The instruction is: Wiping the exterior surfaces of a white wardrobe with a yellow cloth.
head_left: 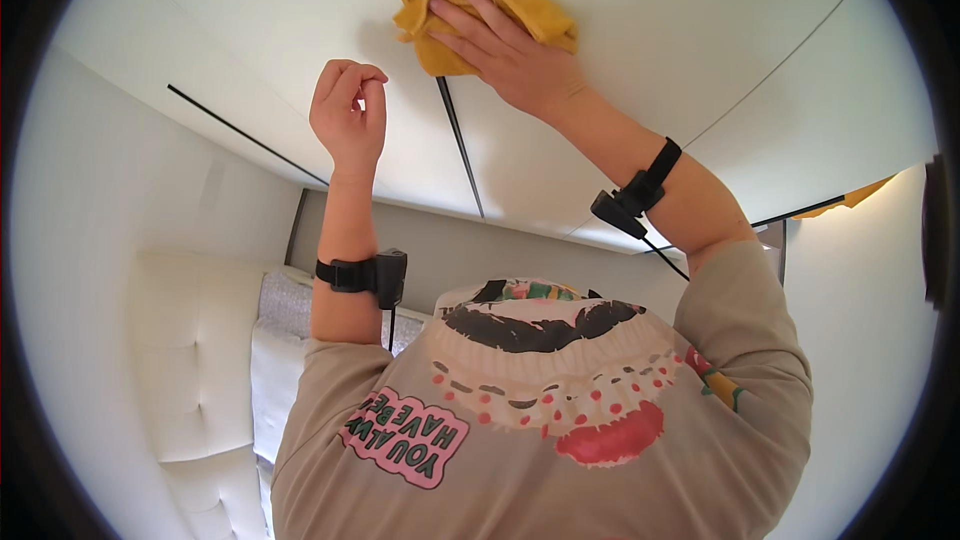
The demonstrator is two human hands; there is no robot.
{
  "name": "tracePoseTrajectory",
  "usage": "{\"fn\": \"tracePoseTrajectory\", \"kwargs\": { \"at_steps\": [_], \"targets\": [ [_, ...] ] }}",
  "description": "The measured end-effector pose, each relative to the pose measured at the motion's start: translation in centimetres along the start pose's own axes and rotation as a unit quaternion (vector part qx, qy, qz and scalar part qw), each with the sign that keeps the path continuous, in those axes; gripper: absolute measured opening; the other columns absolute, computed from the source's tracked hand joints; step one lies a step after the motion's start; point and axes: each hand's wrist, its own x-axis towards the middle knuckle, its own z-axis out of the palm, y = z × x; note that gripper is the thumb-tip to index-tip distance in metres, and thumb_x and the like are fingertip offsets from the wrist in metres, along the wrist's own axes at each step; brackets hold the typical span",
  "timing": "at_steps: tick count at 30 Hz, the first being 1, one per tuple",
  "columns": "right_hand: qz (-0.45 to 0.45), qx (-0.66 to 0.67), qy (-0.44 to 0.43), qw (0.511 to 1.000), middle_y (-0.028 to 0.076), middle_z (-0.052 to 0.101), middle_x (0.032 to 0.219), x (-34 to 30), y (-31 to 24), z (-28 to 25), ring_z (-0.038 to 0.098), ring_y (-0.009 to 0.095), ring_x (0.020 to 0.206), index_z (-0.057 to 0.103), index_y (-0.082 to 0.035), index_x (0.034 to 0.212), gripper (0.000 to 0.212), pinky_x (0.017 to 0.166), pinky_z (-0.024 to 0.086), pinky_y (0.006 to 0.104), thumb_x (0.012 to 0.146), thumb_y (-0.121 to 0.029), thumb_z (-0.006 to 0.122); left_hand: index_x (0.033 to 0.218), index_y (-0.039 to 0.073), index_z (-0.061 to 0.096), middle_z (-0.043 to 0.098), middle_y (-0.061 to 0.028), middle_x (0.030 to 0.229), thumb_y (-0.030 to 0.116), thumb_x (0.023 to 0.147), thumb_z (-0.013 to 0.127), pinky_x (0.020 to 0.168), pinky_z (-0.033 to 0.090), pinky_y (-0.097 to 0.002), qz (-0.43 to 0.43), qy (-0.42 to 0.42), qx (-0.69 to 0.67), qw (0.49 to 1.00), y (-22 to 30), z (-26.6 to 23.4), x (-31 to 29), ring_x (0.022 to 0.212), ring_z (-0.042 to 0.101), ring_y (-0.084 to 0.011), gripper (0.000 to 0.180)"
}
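My right hand point(515, 55) lies over a yellow cloth point(545, 20), holding it pressed against a white cabinet front point(680, 30). Its fingers reach across the bunched, folded fabric, which covers part of the dark seam between two panels. To the left, my left hand point(350, 110) is raised near the same white front, apart from the cloth. Its fingers are curled in toward the thumb, with a small gap between them and nothing visible inside. Whether this hand touches the panel I cannot tell.
Long dark handle strips point(460, 145) run along the panels. At the lower left stands a cream tufted headboard point(200, 370) with grey and white bedding beside it. Black devices point(390, 278) are strapped to both my arms, with cables hanging from them. White walls flank both sides.
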Motion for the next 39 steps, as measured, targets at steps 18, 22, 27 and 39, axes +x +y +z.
{"fn": "tracePoseTrajectory", "kwargs": {
  "at_steps": [18, 22, 27, 39],
  "targets": [
    [0.077, 0.111, -0.008, 0.991, -0.012, 0.044, 0.157, -13.8, -5.9, 4.3, 0.039, 0.013, 0.146, 0.065, -0.022, 0.134, 0.043, 0.111, 0.045, 0.0357, 0.091, -0.023, 0.063, 0.078, 0.006, 0.07, 0.063, -0.0008, 0.081, -0.006, 0.082, 0.064, 0.052, 0.038, -0.0247, 0.037, -0.139, 0.027, 0.989, 2.2, 6.6, -5.1, 0.061, 0.054, -0.0092, 0.013],
    [0.143, 0.121, 0.013, 0.982, -0.012, 0.047, 0.154, -16.8, -7.3, 5.5, 0.041, 0.014, 0.143, 0.067, -0.022, 0.13, 0.04, 0.109, 0.046, 0.0357, 0.09, -0.023, 0.065, 0.077, 0.007, 0.069, 0.063, -0.0024, 0.08, -0.004, 0.08, 0.064, 0.052, 0.04, -0.0264, 0.101, -0.152, -0.021, 0.983, 2.2, 9.7, -6.2, 0.064, 0.057, -0.013, 0.013],
    [0.169, 0.13, 0.014, 0.977, -0.015, 0.046, 0.154, -21.3, -9.5, 6.8, 0.041, 0.011, 0.141, 0.07, -0.027, 0.122, 0.033, 0.112, 0.043, 0.0363, 0.089, -0.027, 0.066, 0.076, 0.008, 0.068, 0.062, -0.0038, 0.08, -0.005, 0.073, 0.067, 0.056, 0.047, -0.03, 0.204, -0.163, -0.055, 0.964, 1.3, 12.3, -8.5, 0.069, 0.061, -0.0197, 0.013],
    [0.239, 0.084, 0.051, 0.966, -0.011, 0.049, 0.151, -30.0, -16.7, 12.0, 0.043, 0.014, 0.141, 0.071, -0.028, 0.12, 0.033, 0.11, 0.043, 0.0388, 0.088, -0.025, 0.067, 0.079, 0.009, 0.072, 0.063, -0.0049, 0.083, -0.003, 0.07, 0.068, 0.063, 0.048, -0.0328, 0.303, -0.104, -0.063, 0.945, -1.6, 17.1, -14.8, 0.072, 0.061, -0.023, 0.015]
  ]
}}
